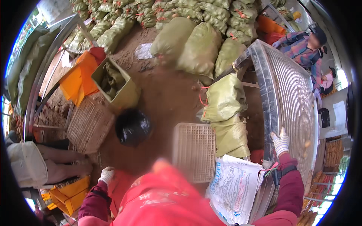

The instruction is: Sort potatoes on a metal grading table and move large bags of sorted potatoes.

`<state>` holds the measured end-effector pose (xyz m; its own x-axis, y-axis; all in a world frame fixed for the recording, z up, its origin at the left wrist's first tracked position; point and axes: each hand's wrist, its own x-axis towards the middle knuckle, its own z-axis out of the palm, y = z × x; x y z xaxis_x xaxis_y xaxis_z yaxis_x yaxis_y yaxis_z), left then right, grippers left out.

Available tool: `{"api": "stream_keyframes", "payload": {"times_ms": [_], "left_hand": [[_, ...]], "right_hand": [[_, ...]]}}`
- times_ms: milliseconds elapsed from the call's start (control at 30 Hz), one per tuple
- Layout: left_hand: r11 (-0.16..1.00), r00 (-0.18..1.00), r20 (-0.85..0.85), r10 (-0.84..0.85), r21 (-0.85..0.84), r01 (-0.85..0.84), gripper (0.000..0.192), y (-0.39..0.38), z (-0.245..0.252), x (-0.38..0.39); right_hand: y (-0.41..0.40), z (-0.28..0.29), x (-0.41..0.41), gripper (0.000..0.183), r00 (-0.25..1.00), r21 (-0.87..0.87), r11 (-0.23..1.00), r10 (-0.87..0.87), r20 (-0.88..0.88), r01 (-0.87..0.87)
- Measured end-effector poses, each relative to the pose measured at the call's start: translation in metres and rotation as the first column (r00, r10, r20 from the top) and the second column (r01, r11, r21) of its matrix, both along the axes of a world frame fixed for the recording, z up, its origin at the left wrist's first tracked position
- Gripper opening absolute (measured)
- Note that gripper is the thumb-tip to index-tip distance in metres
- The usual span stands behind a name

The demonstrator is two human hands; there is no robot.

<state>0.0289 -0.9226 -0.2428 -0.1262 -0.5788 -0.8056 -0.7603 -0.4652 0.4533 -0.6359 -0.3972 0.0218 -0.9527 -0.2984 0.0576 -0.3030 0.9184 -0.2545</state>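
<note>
My left hand [106, 175], in a striped knit glove, hangs at the lower left beside my red apron [164, 197]; its fingers are curled, and whether it grips the apron's edge I cannot tell. At the right, my right hand [280, 141], gloved the same way, rests on the metal side rail [270, 93] of a roller conveyor [294, 96], thumb and fingers apart. Green woven sacks [226, 99] hang along the near side of the conveyor frame. Below them hangs a white printed sack [234, 189], close to my right forearm.
An upturned plastic crate [195, 152], a black rounded object [133, 127], a tan bin [127, 93] and another crate [90, 124] stand on the dirt floor. Filled sacks [198, 48] lie ahead. One person [304, 50] stands across the conveyor, another [53, 163] at the left.
</note>
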Motion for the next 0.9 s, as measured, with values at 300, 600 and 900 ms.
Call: {"api": "stream_keyframes", "payload": {"times_ms": [300,600,900], "left_hand": [[0.958,0.960,0.047,-0.277,-0.060,0.280,0.028,-0.049,0.063,-0.132],[0.985,0.958,-0.229,-0.170,-0.001,0.175,0.024,-0.141,0.023,-0.437],[0.880,0.808,-0.435,-0.398,0.069,0.470,0.030,-0.193,0.027,-0.731]], "right_hand": [[-0.010,0.012,0.008,0.069,0.996,0.124,0.988,-0.093,-0.002,0.093],[-0.056,0.029,0.030,0.057,0.892,0.010,0.894,-0.447,0.069,0.447],[-0.062,0.036,0.040,0.082,0.577,0.569,0.569,-0.794,0.192,0.594]]}}
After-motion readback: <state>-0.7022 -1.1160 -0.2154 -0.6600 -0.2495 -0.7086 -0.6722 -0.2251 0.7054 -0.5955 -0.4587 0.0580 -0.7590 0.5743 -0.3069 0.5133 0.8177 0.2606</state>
